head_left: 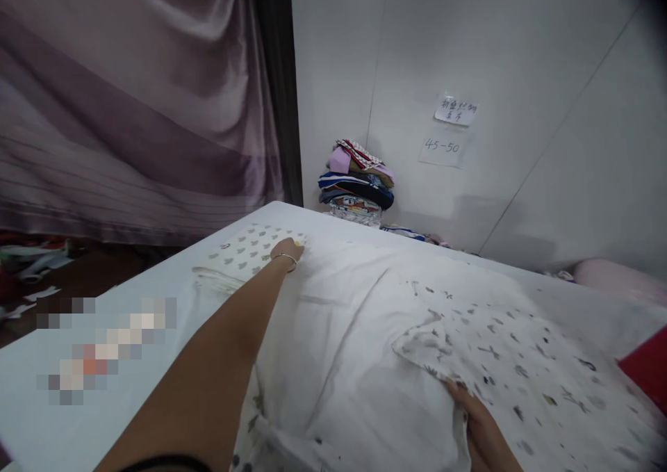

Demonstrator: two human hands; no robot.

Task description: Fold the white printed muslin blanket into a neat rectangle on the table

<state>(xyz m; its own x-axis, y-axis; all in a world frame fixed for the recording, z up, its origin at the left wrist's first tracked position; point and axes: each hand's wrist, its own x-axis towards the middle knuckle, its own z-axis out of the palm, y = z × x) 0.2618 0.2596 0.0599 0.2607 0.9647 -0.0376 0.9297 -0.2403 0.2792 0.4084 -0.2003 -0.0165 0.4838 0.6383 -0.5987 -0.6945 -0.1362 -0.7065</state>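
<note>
A large white cloth [344, 333] with a small dark print lies spread over the table, its plain side up in the middle. At its far left part, my left hand [287, 249], with a thin bracelet at the wrist, is closed on the cloth; the fingertips are mostly hidden. Beneath and beside that hand is a folded cream cloth [242, 249] with a grey-green print. My right hand [472, 413] pinches the near edge of the white cloth at the lower right, thumb on top. To its right the printed side [521, 361] shows, with a folded-over corner.
The white table [161, 340] carries a pixelated patch at left. Behind its far edge stands a stack of folded fabrics [357, 180] against the wall. A mauve curtain [156, 96] hangs at left. Something red [646, 368] and a pink bundle [620, 281] are at right.
</note>
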